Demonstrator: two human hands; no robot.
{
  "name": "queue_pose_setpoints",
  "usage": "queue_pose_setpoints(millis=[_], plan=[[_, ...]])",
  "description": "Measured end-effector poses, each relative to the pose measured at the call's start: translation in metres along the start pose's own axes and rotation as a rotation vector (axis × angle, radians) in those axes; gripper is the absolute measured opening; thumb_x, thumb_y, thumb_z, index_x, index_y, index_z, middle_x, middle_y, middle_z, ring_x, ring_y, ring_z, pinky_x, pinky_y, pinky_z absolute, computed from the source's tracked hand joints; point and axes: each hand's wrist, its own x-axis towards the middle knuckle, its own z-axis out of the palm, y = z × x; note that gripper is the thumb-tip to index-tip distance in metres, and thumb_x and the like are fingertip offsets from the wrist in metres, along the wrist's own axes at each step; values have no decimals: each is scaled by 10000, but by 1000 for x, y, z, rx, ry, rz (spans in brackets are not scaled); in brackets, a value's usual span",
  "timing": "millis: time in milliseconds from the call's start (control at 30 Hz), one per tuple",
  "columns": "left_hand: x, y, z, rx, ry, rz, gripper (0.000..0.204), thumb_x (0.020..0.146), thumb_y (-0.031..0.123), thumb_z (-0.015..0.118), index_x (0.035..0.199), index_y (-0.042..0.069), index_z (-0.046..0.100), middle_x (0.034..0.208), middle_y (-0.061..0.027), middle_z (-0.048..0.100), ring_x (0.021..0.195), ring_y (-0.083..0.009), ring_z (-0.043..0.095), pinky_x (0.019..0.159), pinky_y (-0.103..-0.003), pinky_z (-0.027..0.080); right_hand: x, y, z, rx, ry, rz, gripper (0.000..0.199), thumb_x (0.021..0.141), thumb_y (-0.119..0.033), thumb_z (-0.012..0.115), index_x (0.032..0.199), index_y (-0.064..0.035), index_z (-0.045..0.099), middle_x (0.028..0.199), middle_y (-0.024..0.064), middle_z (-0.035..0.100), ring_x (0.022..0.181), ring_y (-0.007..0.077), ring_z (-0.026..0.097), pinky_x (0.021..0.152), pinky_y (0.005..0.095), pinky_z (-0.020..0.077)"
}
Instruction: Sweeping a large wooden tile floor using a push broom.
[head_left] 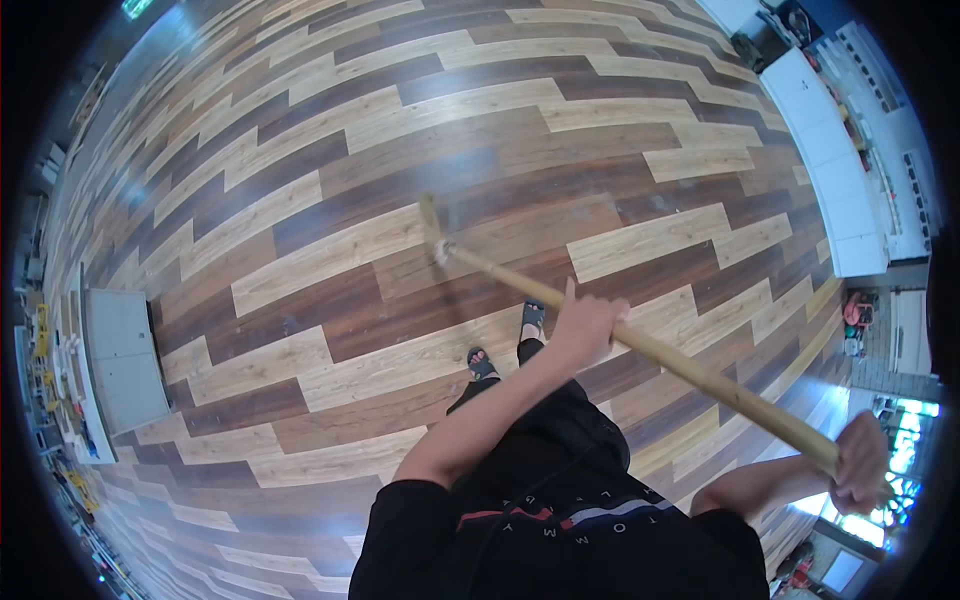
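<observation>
A long bamboo pole (720, 385) slants across in front of me, from beside my right shoulder down to the floor ahead of my feet. My left hand (590, 325) is wrapped round its middle, thumb pointing up along it. Near the upper end, out to the right, my right hand (862, 465) is closed on the same pole. At the far low end sits a narrow tan and whitish head (436, 235), set crosswise and blurred; whether it is a broom or a mop I cannot tell. It is at or just above the wood-patterned floor (330, 220).
My sandalled feet (482, 362) stand close behind the pole's head. To the left is a grey-white cabinet (125, 345) with items on top. White cabinets (820, 160) line the right side, with a red object (857, 310) beyond their near end. Scuffs and pale specks mark the floor.
</observation>
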Motion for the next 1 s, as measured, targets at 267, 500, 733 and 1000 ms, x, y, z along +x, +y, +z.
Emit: queue_pose_setpoints(millis=[267, 500, 733, 1000], plan=[[-115, -35, -27, -378, 256, -423, 86, 851, 134, 675, 886, 61, 703, 792, -170, 685, 823, -372, 658, 703, -435, 504, 64, 150, 100, 966, -273, 308, 258, 801, -226, 743, 610, -103, 621, 576, 9, 625, 470, 131, 567, 464, 244, 449], [-132, -128, 28, -212, 371, -702, 71, 864, 85, 675, 922, 51, 697, 874, -158, 692, 856, -361, 650, 795, -411, 503, 59, 280, 127, 927, -534, 577, 194, 769, -161, 744, 675, -102, 585, 557, 40, 603, 511, 231, 621, 540, 344, 515], [121, -102, 37, -256, 233, -274, 314, 714, -1, 649, 995, 127, 710, 967, -106, 702, 947, -333, 646, 821, -423, 473, 151, 315, -55, 550, -368, 356, 298, 903, -335, 685, 679, -146, 631, 547, -22, 620, 448, 111, 598, 546, 279, 550], [309, -71, 12, -230, 265, -171, 293, 803, 49, 690, 1094, 79, 693, 822, -110, 667, 743, -302, 640, 684, -376, 501, 249, 320, -175, 346, -893, 68, 284, 875, -415, 719, 809, -140, 698, 825, -23, 682, 752, 65, 658, 755, 209, 498]])
